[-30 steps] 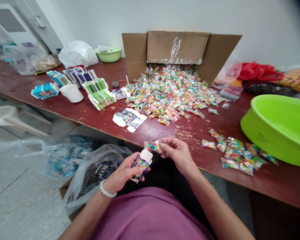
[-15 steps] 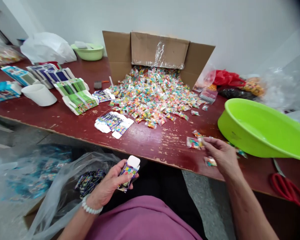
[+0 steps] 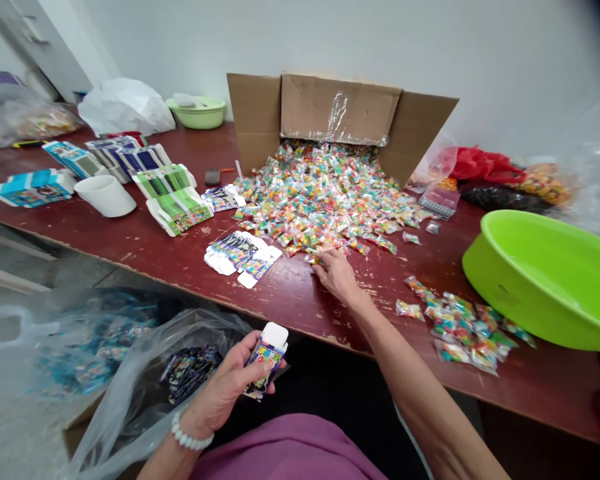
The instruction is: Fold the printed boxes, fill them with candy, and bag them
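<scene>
My left hand (image 3: 237, 373), a beaded bracelet on its wrist, is wrapped round a small purple printed carton (image 3: 263, 365) whose white top flap stands up. At the front edge of the heap of wrapped candies (image 3: 325, 193), my right hand (image 3: 337, 273) has thumb and fingertips closed on a candy packet (image 3: 311, 259). Left of that hand, flattened purple cartons (image 3: 240, 252) lie fanned out on the red table (image 3: 300, 300). A smaller group of candy packets (image 3: 463, 323) lies to the right of my right arm.
An open cardboard box (image 3: 340, 107) lies behind the heap. A lime-green basin (image 3: 545, 287) stands at right. On the left are bundled green cartons (image 3: 175, 200), a white cup (image 3: 105, 195) and blue cartons (image 3: 35, 188). Below the table edge, a plastic-lined box holds filled dark cartons (image 3: 193, 370).
My right hand has moved left from the small group of packets by the basin to the heap's front edge. My left hand still holds the carton. The view has shifted slightly.
</scene>
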A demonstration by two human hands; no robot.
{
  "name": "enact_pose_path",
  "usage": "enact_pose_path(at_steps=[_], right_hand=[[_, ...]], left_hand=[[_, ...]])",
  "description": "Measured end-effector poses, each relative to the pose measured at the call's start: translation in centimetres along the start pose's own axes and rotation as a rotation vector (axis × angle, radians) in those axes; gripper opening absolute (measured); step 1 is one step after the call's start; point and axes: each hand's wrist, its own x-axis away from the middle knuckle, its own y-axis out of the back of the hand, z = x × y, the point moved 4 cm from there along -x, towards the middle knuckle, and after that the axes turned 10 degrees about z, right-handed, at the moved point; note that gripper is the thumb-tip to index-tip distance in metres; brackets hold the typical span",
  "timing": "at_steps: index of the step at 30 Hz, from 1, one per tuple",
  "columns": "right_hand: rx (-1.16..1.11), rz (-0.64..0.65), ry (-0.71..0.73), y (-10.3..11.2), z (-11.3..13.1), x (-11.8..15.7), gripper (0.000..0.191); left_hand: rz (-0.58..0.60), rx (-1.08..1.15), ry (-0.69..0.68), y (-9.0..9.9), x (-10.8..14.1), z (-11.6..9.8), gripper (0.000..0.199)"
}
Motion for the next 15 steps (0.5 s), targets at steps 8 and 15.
enact_pose_path(at_steps=[8, 15], right_hand=[[-0.205, 0.027, -0.133, -0.7, -0.6, 0.2, 0.015], [-0.741, 0.103, -0.147, 0.1, 1.0, 4.4, 0.035]], left_hand=[[-0.05, 0.077, -0.012, 0.8, -0.2, 0.4, 0.043], [-0.085, 0.219, -0.082, -0.5, -1.1, -0.7, 0.042]])
